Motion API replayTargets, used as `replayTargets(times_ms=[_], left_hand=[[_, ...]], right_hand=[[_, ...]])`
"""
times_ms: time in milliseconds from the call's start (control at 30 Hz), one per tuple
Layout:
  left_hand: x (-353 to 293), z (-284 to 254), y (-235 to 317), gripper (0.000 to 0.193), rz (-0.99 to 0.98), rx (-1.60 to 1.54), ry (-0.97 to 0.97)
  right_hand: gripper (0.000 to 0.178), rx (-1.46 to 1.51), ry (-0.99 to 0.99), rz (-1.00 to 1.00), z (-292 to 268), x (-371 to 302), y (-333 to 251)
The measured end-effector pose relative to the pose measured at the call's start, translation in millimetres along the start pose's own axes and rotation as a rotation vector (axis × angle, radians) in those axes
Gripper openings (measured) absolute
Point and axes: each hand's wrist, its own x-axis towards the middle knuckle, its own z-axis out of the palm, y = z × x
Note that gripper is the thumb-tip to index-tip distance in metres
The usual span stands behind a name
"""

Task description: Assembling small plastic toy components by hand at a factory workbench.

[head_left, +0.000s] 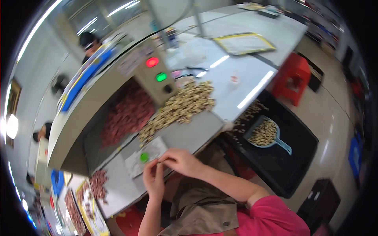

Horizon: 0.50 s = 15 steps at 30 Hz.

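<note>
Left hand and right hand look pinched together on a tiny, blurry brownish piece. Loosen up and it could drop by the round bright-green thing on the grey worktop. Beyond: beige oval-piece heap, glossy white table.

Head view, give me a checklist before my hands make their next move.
1. Left hand and right hand in view: ok.
2. Small piece at their fingertips identifiable: cannot tell, too blurred.
3. Green round object on the white sheet: ok.
4. Green light lit: ok.
5. All pale pieces in the black tray inside the blue scoop: not ok, some lie outside.
</note>
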Motion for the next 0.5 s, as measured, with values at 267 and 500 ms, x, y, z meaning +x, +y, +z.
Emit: replayTargets(times_ms=[267,500], left_hand=[[-31,-127,6,0.023,-0.073,0.041,0.399],[-86,-417,-64,0.018,-0.169,0.842,0.737]], right_hand=[[0.016,-0.289,-0.019,0.110,-29,25,-9],[0.019,-0.875,-0.096,-0.203,-26,101,30]])
